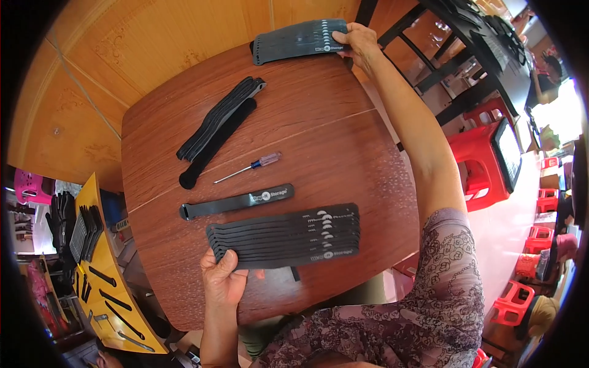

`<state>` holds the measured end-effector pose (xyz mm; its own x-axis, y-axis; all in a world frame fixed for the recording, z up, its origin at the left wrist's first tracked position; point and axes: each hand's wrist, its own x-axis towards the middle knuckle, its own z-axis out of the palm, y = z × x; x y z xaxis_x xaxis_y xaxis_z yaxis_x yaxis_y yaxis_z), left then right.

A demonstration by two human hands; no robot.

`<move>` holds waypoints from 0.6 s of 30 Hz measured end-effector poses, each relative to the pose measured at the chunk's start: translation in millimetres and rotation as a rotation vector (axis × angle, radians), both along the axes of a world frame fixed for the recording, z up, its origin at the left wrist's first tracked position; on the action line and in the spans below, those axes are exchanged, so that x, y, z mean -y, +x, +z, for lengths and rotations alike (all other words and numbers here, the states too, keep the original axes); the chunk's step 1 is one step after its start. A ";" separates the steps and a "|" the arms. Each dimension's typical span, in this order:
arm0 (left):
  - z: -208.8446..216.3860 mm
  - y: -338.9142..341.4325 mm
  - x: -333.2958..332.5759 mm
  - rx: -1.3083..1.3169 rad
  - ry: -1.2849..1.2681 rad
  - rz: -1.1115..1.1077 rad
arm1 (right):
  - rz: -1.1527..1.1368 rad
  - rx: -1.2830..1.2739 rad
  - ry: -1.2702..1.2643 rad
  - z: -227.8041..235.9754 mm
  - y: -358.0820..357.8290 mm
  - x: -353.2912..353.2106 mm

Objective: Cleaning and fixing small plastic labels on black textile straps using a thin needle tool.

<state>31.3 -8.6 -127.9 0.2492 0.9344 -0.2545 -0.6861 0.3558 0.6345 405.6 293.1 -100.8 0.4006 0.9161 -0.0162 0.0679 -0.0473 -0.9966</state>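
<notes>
Brown wooden table [343,141], red stools [481,162], tan floor [110,55]

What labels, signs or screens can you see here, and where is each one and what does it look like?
Strap labels: white print on fanned black straps under the left hand.
Single strap's label: white mark, table middle.
Far bundle's label: white mark by the right hand.
Screen: dark-framed, pale, right, on red stool.

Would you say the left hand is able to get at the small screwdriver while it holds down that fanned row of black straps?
Probably not: the left hand pins the fanned straps, and the screwdriver lies beyond them, past a single strap.
</notes>
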 end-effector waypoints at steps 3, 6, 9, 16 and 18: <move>0.0 4.3 -0.7 -0.077 0.104 -0.025 | 0.026 -0.058 0.121 6.0 9.5 22.4; 4.3 9.4 3.0 -0.140 0.140 0.004 | 0.051 0.003 0.209 9.6 14.3 47.8; 6.2 10.4 4.9 -0.169 0.166 -0.010 | 0.049 -0.030 0.161 12.1 13.0 75.1; 11.2 7.7 11.1 -0.132 0.090 -0.016 | 0.045 -0.196 0.166 15.1 6.8 130.6; 18.2 10.2 13.1 -0.087 0.053 0.015 | 0.081 -0.386 0.247 15.8 2.9 150.8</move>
